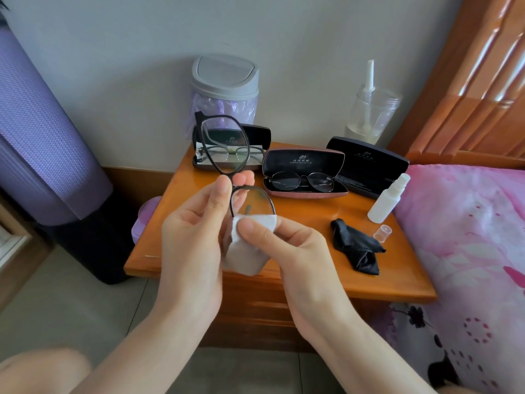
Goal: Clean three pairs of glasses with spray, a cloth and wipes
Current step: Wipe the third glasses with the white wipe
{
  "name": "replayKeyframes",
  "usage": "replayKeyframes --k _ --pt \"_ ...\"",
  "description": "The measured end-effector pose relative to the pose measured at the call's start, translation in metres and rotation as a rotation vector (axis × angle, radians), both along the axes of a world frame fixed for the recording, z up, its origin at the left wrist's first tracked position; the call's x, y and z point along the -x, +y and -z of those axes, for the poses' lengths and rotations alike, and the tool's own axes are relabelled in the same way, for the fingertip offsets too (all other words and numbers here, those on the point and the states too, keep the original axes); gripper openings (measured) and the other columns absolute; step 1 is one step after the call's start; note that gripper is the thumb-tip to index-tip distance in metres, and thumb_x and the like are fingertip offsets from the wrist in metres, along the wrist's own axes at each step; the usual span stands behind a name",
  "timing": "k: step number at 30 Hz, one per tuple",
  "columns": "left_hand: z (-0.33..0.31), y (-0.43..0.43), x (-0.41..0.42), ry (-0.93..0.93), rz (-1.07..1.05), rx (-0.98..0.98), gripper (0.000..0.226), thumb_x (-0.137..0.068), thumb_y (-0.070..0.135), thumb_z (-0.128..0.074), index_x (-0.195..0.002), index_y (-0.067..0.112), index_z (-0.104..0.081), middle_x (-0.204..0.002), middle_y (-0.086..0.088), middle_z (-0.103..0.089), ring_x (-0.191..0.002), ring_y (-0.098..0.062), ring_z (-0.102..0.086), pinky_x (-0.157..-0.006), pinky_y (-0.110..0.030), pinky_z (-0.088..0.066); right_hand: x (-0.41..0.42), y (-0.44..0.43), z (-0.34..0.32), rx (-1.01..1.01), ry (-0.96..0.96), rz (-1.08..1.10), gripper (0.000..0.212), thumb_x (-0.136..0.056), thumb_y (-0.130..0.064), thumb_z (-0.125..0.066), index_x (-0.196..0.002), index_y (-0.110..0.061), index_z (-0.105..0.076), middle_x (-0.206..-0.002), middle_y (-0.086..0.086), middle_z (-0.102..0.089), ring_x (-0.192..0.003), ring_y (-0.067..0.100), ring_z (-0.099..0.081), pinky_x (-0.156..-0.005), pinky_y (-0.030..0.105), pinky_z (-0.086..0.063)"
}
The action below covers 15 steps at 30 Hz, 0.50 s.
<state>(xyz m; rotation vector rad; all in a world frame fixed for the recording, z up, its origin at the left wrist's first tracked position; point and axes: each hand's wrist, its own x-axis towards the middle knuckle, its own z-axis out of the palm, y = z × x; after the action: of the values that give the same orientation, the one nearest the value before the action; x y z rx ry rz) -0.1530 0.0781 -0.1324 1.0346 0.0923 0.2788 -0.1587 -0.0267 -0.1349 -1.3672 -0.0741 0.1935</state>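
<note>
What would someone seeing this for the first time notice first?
The dark-framed glasses held up mid-frame: the left hand pinches the bridge while the right hand presses a white wipe on the lower lens. Behind, on the orange bedside table, a second pair lies in a dark case and a third pair in a pink case.

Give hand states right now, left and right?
Left hand: closed, pinching the black-framed glasses at the bridge.
Right hand: closed, pinching a white wipe against the lower lens.
</note>
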Motion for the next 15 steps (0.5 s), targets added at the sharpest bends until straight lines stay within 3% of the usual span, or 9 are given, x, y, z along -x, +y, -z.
replayKeyframes --k 4,8,10,15 --pt "-0.001 0.007 -0.004 0.003 -0.002 0.039 0.024 -0.076 0.033 -0.056 -0.086 0.021 -0.075 -0.096 0.006 -0.076 -0.100 -0.008 -0.069 -0.072 -0.014 -0.053 -0.004 -0.007 -0.004 0.134 -0.036 -0.061 0.025 -0.074 -0.027 -0.071 -0.091 -0.011 -0.075 -0.089 0.004 -0.075 -0.078 0.011 -0.068 -0.067 0.015 -0.053" --pt "-0.001 0.014 -0.009 0.008 0.026 0.032 0.023 -0.076 0.031 -0.056 -0.082 0.021 -0.075 -0.096 0.004 -0.076 -0.100 -0.012 -0.070 -0.075 -0.018 -0.055 -0.011 -0.017 -0.007 0.158 -0.084 -0.099 0.012 -0.075 -0.022 -0.071 -0.082 -0.014 -0.076 -0.081 0.003 -0.074 -0.073 0.010 -0.065 -0.065 0.017 -0.051" --pt "-0.002 0.016 -0.009 0.004 0.058 0.001 0.024 -0.078 0.029 -0.055 -0.086 0.018 -0.074 -0.095 0.002 -0.076 -0.099 -0.011 -0.070 -0.080 -0.019 -0.055 -0.013 -0.020 -0.007 0.158 -0.110 -0.092 0.014 -0.074 -0.024 -0.069 -0.080 -0.012 -0.075 -0.079 0.001 -0.074 -0.073 0.009 -0.065 -0.066 0.015 -0.051" --pt "-0.001 0.016 -0.006 -0.028 0.077 -0.145 0.024 -0.077 0.033 -0.054 -0.076 0.028 -0.078 -0.088 0.005 -0.076 -0.095 -0.010 -0.070 -0.085 -0.022 -0.054 -0.017 -0.025 -0.007 0.147 -0.136 -0.043 0.023 -0.078 -0.025 -0.066 -0.090 -0.008 -0.076 -0.085 0.002 -0.075 -0.082 0.011 -0.068 -0.072 0.012 -0.050"
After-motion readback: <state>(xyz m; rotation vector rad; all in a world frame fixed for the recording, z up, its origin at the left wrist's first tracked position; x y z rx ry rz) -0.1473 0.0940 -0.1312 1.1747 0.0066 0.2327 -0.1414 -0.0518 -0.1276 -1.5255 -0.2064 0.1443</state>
